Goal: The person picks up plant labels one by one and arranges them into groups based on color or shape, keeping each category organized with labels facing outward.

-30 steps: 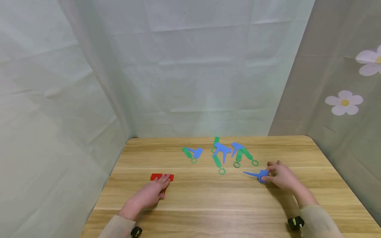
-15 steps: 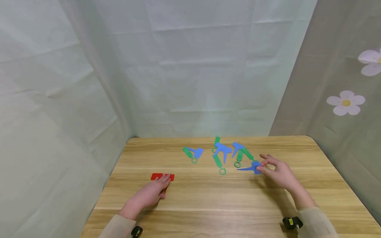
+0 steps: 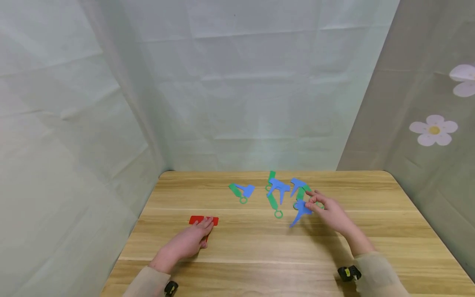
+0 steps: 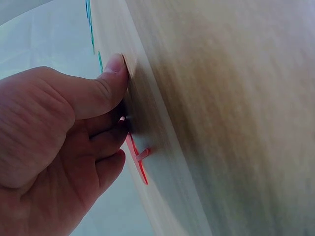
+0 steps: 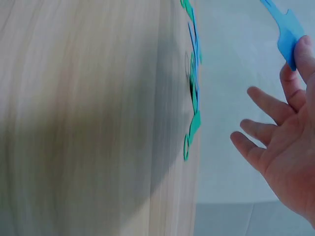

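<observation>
My right hand [image 3: 330,212] pinches a blue T-shaped plant label [image 3: 301,211] by its broad head between thumb and index finger, the other fingers spread. The label hangs above the table with its pointed stem aimed to the front left; in the right wrist view the same blue label [image 5: 289,32] is well off the wood. My left hand [image 3: 189,241] rests with extended fingers on red T-shaped plant labels [image 3: 196,220] lying at the left, covering part of them. In the left wrist view, the thumb and fingertips are down at the tabletop, with a red label [image 4: 134,152] beyond them.
Green labels with ring ends and more blue T-shaped labels lie across the table's back middle, among them a blue label [image 3: 248,190], a green label [image 3: 272,202] and a blue label [image 3: 298,184]. A pale cloth [image 3: 237,103] rises behind the wooden table [image 3: 252,255].
My right hand has carried the blue label leftward toward the green and blue labels, and its stem has swung to point frontward. My left hand has stayed in place on the red labels.
</observation>
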